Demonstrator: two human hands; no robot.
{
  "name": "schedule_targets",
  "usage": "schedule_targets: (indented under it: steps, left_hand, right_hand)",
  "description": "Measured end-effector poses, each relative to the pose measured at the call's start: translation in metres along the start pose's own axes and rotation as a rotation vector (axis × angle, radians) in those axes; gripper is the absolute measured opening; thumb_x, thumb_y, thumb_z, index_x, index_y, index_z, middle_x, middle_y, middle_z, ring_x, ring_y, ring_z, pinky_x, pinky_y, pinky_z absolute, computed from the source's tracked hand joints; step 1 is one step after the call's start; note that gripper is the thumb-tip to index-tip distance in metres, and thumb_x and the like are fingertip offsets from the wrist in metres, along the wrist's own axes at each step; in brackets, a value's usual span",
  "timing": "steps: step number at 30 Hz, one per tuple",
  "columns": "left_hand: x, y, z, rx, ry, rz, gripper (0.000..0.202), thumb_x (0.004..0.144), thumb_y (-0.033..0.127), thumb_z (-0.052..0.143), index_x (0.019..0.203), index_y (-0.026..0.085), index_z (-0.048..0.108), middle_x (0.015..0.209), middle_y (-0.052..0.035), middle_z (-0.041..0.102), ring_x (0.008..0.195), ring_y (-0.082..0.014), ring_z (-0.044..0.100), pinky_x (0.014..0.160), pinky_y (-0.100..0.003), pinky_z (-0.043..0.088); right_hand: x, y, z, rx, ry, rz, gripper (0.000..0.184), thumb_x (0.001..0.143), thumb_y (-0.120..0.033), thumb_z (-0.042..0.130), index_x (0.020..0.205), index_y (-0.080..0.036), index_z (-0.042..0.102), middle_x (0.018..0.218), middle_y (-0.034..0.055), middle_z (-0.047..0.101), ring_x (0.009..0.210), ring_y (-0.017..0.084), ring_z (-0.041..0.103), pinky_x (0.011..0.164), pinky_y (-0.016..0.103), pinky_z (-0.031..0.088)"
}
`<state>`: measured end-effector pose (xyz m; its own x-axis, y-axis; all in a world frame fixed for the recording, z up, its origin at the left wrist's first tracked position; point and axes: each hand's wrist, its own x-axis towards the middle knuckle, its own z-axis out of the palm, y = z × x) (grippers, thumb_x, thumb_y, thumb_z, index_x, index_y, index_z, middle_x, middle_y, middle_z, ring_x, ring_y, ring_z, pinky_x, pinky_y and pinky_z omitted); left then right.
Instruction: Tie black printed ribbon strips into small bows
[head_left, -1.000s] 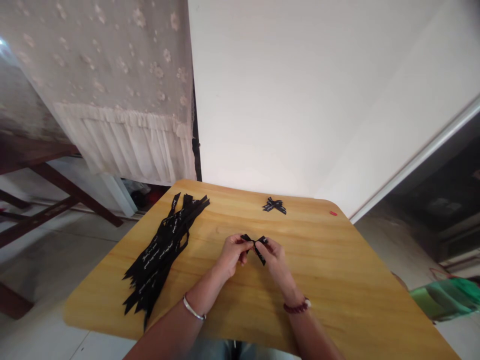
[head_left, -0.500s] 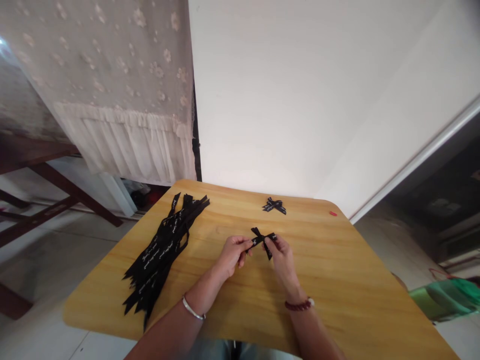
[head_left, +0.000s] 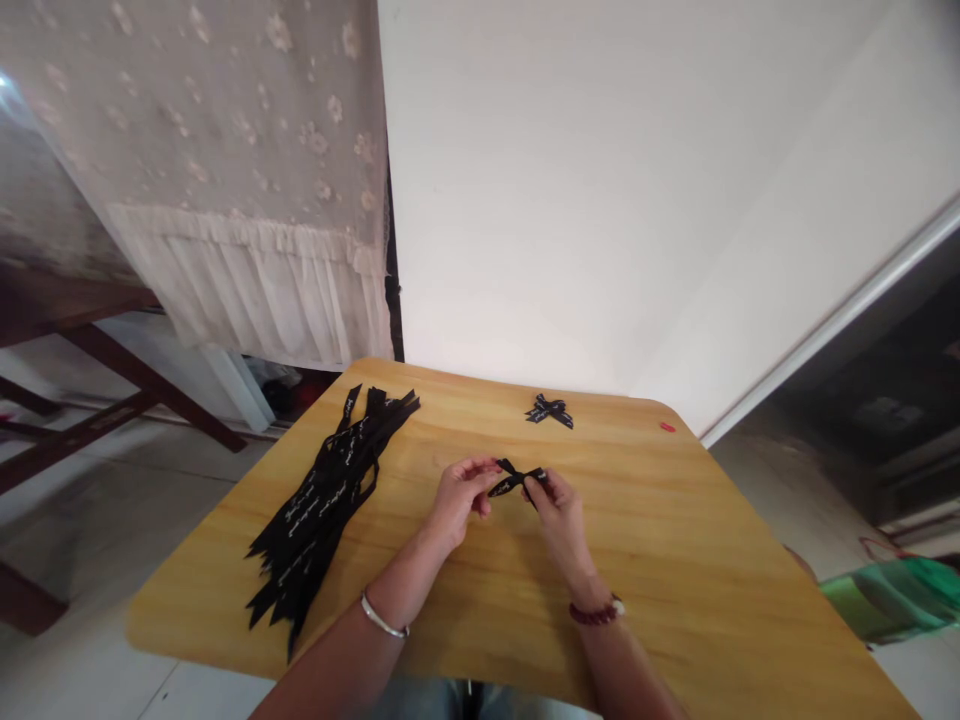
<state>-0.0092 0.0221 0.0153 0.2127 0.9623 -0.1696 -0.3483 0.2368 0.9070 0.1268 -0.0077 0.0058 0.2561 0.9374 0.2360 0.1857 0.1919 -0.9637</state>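
A small black ribbon bow (head_left: 510, 483) with white lettering is between my hands, above the middle of the table. My right hand (head_left: 561, 515) pinches its right side near the knot, thumb in front, covering part of that loop. At the bow's upper left, the thumb and forefinger of my left hand (head_left: 459, 497) close on a ribbon end; the left loop sticks out below them. Off to the left lies a pile of black ribbon strips (head_left: 330, 500) with white script and notched ends. A second black bow (head_left: 550, 411) rests flat near the table's far edge.
The wooden table (head_left: 660, 560) has rounded corners and stands against a white wall panel (head_left: 600, 200). Near its far right corner is a small red item (head_left: 667, 427). A lace curtain (head_left: 262, 200) hangs at the back left; a green bag (head_left: 892, 600) is beyond the right edge.
My left fingers have moved from the bow's left loop up to the ribbon end above it. That loop now stands free, tilted down to the left. My right hand keeps its pinch.
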Motion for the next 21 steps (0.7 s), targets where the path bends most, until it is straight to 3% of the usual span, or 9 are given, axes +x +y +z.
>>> schedule_targets:
  steps: [5,11,16,21]
  left_hand:
    - [-0.004,-0.005,0.007,-0.026,-0.110,-0.113,0.023,0.052,0.025,0.068,0.066,0.013,0.053,0.050,0.0034,0.053,0.034,-0.0070,0.049,0.029,-0.015,0.032]
    - [-0.004,-0.008,0.008,-0.054,-0.114,-0.105,0.024,0.053,0.026,0.068,0.066,0.012,0.053,0.051,0.0027,0.053,0.034,-0.0061,0.047,0.029,-0.015,0.032]
    - [-0.003,-0.006,0.005,-0.041,-0.077,-0.093,0.024,0.054,0.028,0.068,0.061,0.012,0.052,0.049,0.0019,0.054,0.032,-0.0054,0.043,0.026,-0.015,0.027]
    - [0.001,-0.005,0.000,-0.067,0.034,-0.042,0.024,0.052,0.028,0.068,0.060,0.013,0.052,0.042,0.0038,0.051,0.029,-0.0058,0.042,0.027,-0.016,0.023]
  right_hand:
    - [-0.004,-0.001,0.005,-0.046,-0.065,-0.013,0.018,0.074,-0.031,0.050,0.062,-0.017,0.048,0.054,-0.0030,0.047,0.052,0.011,0.042,0.049,0.021,0.034]
    - [-0.004,0.001,0.009,-0.076,-0.063,-0.019,0.020,0.072,-0.030,0.053,0.058,-0.018,0.045,0.051,-0.0048,0.044,0.049,0.010,0.039,0.046,0.021,0.031]
    - [-0.006,-0.007,0.009,0.053,-0.132,0.042,0.028,0.076,-0.039,0.047,0.062,-0.016,0.052,0.055,-0.0011,0.051,0.053,0.012,0.045,0.051,0.022,0.035]
    - [-0.006,-0.014,0.009,0.148,-0.224,0.183,0.040,0.079,-0.046,0.038,0.065,-0.015,0.058,0.059,0.0034,0.059,0.058,0.014,0.052,0.055,0.024,0.038]
